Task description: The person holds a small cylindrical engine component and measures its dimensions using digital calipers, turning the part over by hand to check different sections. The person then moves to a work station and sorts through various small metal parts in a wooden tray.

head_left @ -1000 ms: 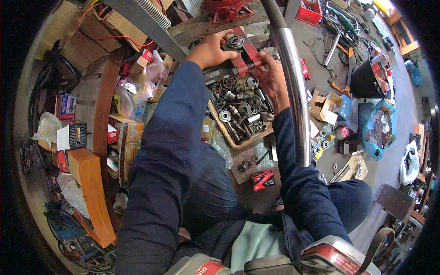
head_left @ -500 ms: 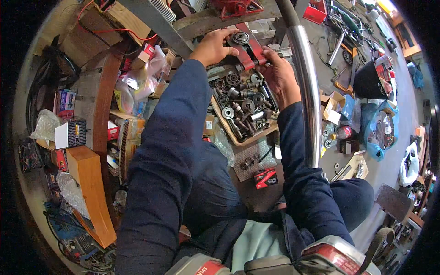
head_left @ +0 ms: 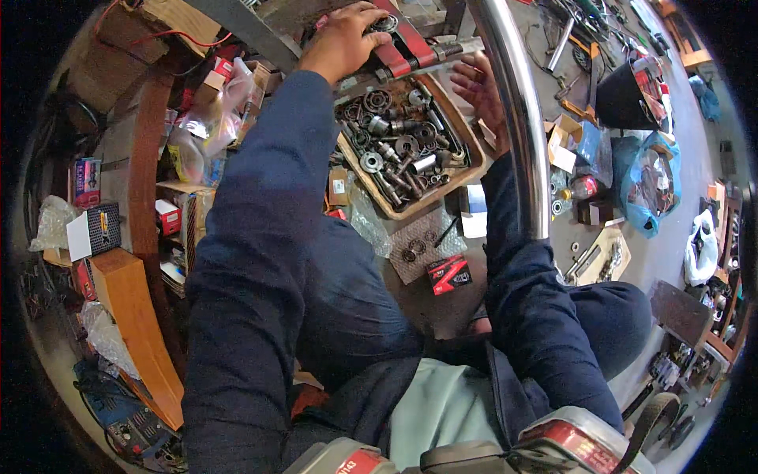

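My left hand point(head_left: 345, 41) is at the top of the view, its thumb and fingers closed around a round metal bearing point(head_left: 386, 23). That bearing sits on a red slotted metal fixture point(head_left: 412, 44) with two parallel arms. Right of the fixture, my right hand point(head_left: 478, 88) is apart from it, fingers spread and nothing visible in them. A chrome bar point(head_left: 527, 130) hides part of that hand and wrist. Below both hands is a tray point(head_left: 472, 167) of greasy metal parts, among them bearings, gears point(head_left: 407, 145) and short shafts.
A red and black box point(head_left: 448, 274) and bubble wrap point(head_left: 418, 257) with small rings lie between my knees and the tray. Wooden shelving with packages stands at left. A black bucket point(head_left: 628, 95), a blue bag point(head_left: 654, 186) and tools are on the floor at right.
My right hand has let go of the red fixture and drawn back to the right and down. My left hand stays at the bearing. The whole view has shifted, with the tray appearing more fully.
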A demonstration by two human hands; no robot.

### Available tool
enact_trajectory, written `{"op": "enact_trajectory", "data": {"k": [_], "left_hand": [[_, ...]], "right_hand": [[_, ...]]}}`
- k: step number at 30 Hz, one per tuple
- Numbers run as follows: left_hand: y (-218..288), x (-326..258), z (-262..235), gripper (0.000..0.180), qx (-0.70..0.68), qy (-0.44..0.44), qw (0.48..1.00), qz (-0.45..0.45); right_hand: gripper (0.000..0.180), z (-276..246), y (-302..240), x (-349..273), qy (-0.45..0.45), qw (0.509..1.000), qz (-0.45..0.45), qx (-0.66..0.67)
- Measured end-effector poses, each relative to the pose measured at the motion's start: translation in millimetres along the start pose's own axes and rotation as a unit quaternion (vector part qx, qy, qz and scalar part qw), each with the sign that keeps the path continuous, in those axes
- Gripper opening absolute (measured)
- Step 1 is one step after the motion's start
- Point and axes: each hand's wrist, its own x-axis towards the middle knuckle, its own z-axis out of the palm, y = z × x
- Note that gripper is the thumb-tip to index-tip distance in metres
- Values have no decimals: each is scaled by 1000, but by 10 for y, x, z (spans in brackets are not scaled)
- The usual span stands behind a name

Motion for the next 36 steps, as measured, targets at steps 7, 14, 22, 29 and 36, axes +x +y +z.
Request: {"op": "enact_trajectory", "data": {"k": [7,14,22,29,36], "left_hand": [[62,90,86,27,-9,69,995,65],[36,2,40,29,31,77,994,65],[170,-46,-127,32,47,11,998,43],[60,-94,-102,39,77,-10,995,69],[110,-137,-111,51,101,-37,993,45]], "right_hand": [[33,-461,409,-94,14,968,87,-235],[30,-81,543,-425,-144,877,185,-419],[25,243,1208,-446,-277,731,148,-606],[29,772,1338,-583,-302,650,126,-686],[26,972,1729,-898,-177,678,-14,-713]]}}
